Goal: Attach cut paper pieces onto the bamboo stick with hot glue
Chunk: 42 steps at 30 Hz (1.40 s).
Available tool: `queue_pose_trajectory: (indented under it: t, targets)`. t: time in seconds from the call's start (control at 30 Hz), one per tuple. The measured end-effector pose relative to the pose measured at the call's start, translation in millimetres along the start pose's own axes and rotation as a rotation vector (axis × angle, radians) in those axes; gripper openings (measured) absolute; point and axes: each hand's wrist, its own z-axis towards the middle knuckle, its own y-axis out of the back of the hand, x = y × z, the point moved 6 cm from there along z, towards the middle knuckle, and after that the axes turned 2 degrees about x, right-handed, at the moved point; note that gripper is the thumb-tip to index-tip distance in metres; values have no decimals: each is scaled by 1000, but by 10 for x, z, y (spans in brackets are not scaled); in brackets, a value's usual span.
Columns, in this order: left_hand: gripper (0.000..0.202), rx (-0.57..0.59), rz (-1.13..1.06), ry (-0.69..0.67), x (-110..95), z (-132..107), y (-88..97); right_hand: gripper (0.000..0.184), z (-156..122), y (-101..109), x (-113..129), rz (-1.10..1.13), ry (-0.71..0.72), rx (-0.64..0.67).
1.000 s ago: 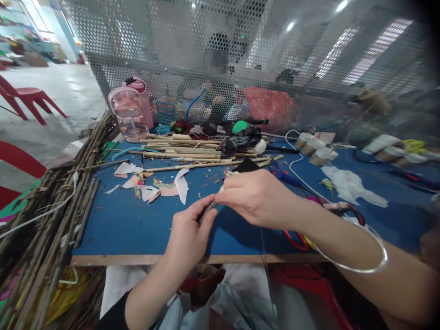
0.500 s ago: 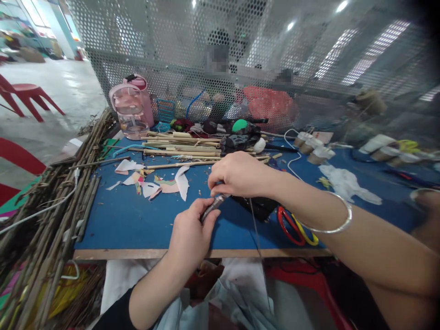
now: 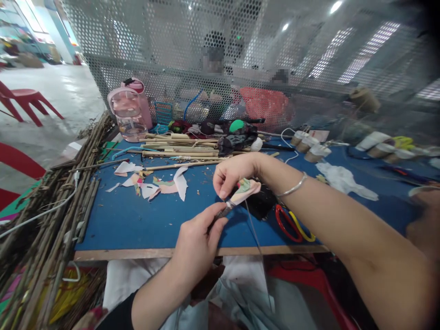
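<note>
In my left hand (image 3: 201,233), thumb and fingers are closed around a short dark stick (image 3: 225,210) with a pale band near its end. A patterned fabric scrap (image 3: 245,190) in pink, green and cream sticks out from that end. My right hand (image 3: 233,173), a silver bangle on its wrist, is bent over the stick with thumb and fingers pinched on what looks like a thin thread. A grey thread (image 3: 256,236) runs from below the fabric over the table edge to my lap. Scissors (image 3: 288,224) with red and yellow handles lie under my right forearm.
Fabric scraps (image 3: 149,189) lie left on the blue table (image 3: 137,229). Behind them are bamboo sticks (image 3: 182,149) and a pink bottle (image 3: 130,114). Brown branches (image 3: 51,206) are heaped at the left. Thread spools (image 3: 318,152) and white cloth (image 3: 345,181) lie right. A perforated screen (image 3: 154,46) stands behind.
My right hand has turned over and lifted off the stick's end, so the fabric scrap now shows. My left hand and the stick have shifted slightly to the right.
</note>
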Motion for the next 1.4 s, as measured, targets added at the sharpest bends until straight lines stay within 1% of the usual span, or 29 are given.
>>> queue_pose_trajectory:
  t: [0.03,0.07,0.1,0.13,0.2,0.27,0.3,0.37,0.43,0.5,0.57,0.63,0.7,0.8,0.97,1.07,1.2,1.4]
  targets:
    - [28,3,-10,-6,-11,2,18,25,33,-18,-74,78,8,7]
    - [28,-7,-22,-6,-8,8,48,26,68,-32,-137,132,29,-24]
    - [28,-32,-31,3,9,18,88,28,99,-46,-185,163,65,-91]
    - [27,-67,-36,20,43,33,134,29,117,-66,-215,171,112,-183]
    - [27,-150,-27,66,139,66,226,31,75,-122,-221,110,202,-457]
    - [26,-200,-11,104,237,101,282,27,-59,-274,-139,-70,242,-688]
    - [26,-209,-5,116,274,117,291,25,-155,-368,-58,-210,250,-796]
    - [24,-208,3,127,311,138,282,24,-329,-582,149,-539,244,-902]
    - [22,-195,7,129,302,144,249,24,-453,-730,335,-784,233,-914]
    - [20,-174,16,124,265,140,202,25,-535,-760,480,-922,254,-916]
    - [19,-149,34,120,228,132,154,26,-574,-696,579,-990,290,-914]
    - [19,-145,58,120,208,125,129,27,-580,-583,638,-1036,301,-919]
    - [18,-159,86,121,205,122,127,29,-564,-474,669,-1084,283,-917]
    - [18,-172,127,115,212,129,134,31,-505,-382,684,-1145,274,-864]
    - [18,-144,187,128,238,141,108,29,-414,-338,672,-1140,345,-749]
    - [17,-145,189,148,260,137,85,27,-369,-276,678,-1106,342,-708]
    - [15,-131,186,171,286,136,52,22,-277,-155,690,-1070,278,-656]
    - [16,-126,185,157,291,123,46,16,-179,-5,634,-1017,161,-636]
